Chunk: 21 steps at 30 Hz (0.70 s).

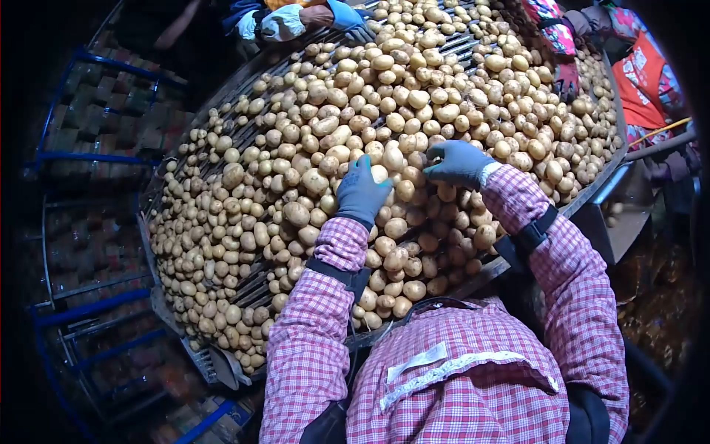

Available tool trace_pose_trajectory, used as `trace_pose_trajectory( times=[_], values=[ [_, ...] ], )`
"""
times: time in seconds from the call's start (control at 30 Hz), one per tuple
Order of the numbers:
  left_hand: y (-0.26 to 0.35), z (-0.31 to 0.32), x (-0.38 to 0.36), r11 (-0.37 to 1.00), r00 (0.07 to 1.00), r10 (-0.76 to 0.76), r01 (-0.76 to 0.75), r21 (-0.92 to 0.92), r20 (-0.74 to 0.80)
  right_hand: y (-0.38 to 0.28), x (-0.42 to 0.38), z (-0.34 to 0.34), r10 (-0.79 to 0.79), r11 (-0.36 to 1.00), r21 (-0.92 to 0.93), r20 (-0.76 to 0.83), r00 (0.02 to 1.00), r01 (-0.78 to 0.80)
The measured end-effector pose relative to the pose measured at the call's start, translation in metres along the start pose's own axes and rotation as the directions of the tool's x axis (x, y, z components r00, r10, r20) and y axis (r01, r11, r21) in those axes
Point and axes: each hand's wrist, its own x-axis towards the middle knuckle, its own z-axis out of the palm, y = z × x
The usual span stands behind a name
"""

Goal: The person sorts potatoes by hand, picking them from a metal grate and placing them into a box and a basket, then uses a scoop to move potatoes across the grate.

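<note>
A broad heap of potatoes (pixel 296 214) covers the slatted table in front of me. My left hand (pixel 362 192), in a grey-blue glove, reaches into the middle of the heap. Its thumb and forefinger close around a pale potato (pixel 379 174). To the right, my right hand (pixel 460 164) wears a similar glove and hovers low over the potatoes, fingers curved and apart from the thumb. I see nothing held in it, though the undersides of its fingers are hidden.
Metal slats (pixel 255 292) show between the potatoes. At the far edge are another person's gloved hands (pixel 351 21); a red-gloved hand (pixel 567 80) works at the right. A cardboard box (pixel 625 214) stands at the right. Blue metal rails (pixel 96 309) run along the left.
</note>
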Motion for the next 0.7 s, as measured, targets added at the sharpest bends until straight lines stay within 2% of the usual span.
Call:
trace_pose_trajectory(
  times=[0.03,0.1,0.13,0.17,0.23,0.27,0.3,0.37,0.4,0.43,0.5,0.53,0.57,0.6,0.63,0.67,0.7],
  values=[
    [-0.003,0.004,0.002,0.973,0.998,-0.037,0.048,-0.228,0.052,-0.007,-0.001,-0.002,-0.001,1.000,0.011,-0.069,0.998,0.001],
    [-0.010,0.008,0.003,0.763,0.982,-0.076,0.168,-0.624,0.171,-0.026,0.007,-0.002,-0.007,0.999,0.029,-0.205,0.979,0.014],
    [-0.009,-0.003,0.001,0.307,0.888,-0.076,0.453,-0.837,0.453,-0.030,0.016,0.011,-0.047,0.996,0.057,-0.294,0.955,0.066],
    [-0.031,0.014,-0.003,0.013,0.891,0.012,0.453,-0.891,0.454,-0.034,0.032,0.026,-0.091,0.991,0.063,-0.310,0.946,0.116],
    [-0.038,-0.022,-0.028,-0.303,0.839,0.132,0.541,-0.784,0.528,-0.038,0.052,0.059,-0.142,0.989,-0.001,-0.301,0.943,0.148],
    [-0.042,-0.035,-0.036,-0.415,0.829,0.118,0.541,-0.731,0.547,-0.041,0.059,0.065,-0.112,0.994,-0.009,-0.115,0.987,0.112],
    [-0.041,-0.051,-0.044,-0.447,0.834,0.003,0.495,-0.745,0.552,-0.043,0.061,0.074,-0.117,0.993,-0.043,-0.110,0.987,0.113],
    [-0.077,-0.051,-0.054,-0.442,0.871,-0.038,0.424,-0.790,0.489,-0.056,0.051,0.075,-0.107,0.987,0.121,0.023,0.994,0.103],
    [-0.084,-0.060,-0.060,-0.522,0.869,-0.022,0.412,-0.747,0.495,-0.062,0.042,0.072,-0.115,0.966,0.236,0.048,0.992,0.101],
    [-0.095,-0.063,-0.061,-0.551,0.859,-0.003,0.427,-0.717,0.513,-0.069,0.030,0.063,-0.069,0.891,0.453,0.112,0.991,0.010],
    [-0.093,-0.073,-0.068,-0.180,0.815,-0.306,0.458,-0.871,0.492,-0.078,0.005,0.052,-0.012,0.588,0.782,0.263,0.965,-0.205],
    [-0.080,-0.071,-0.067,-0.112,0.826,-0.336,0.442,-0.890,0.453,-0.064,0.011,0.073,-0.167,0.487,0.874,0.099,0.981,-0.006],
    [-0.062,-0.063,-0.065,-0.045,0.838,-0.356,0.426,-0.904,0.413,-0.048,0.011,0.090,-0.298,0.464,0.878,0.029,0.954,0.118],
    [-0.050,-0.046,-0.068,0.332,0.964,-0.203,0.235,-0.914,0.174,-0.063,-0.006,0.077,-0.158,0.329,0.920,0.276,0.948,-0.214],
    [-0.021,-0.044,-0.069,0.369,0.981,-0.116,0.187,-0.910,0.154,-0.065,-0.013,0.076,-0.243,0.405,0.914,0.123,0.962,-0.015],
    [-0.012,-0.028,-0.076,0.539,0.997,-0.038,0.079,-0.839,0.070,-0.066,-0.019,0.075,-0.320,0.458,0.869,-0.034,0.947,0.186],
    [-0.006,-0.015,-0.084,0.679,0.998,0.058,-0.041,-0.733,-0.002,-0.051,-0.018,0.086,-0.673,0.494,0.388,-0.396,0.625,0.778]
  ],
)
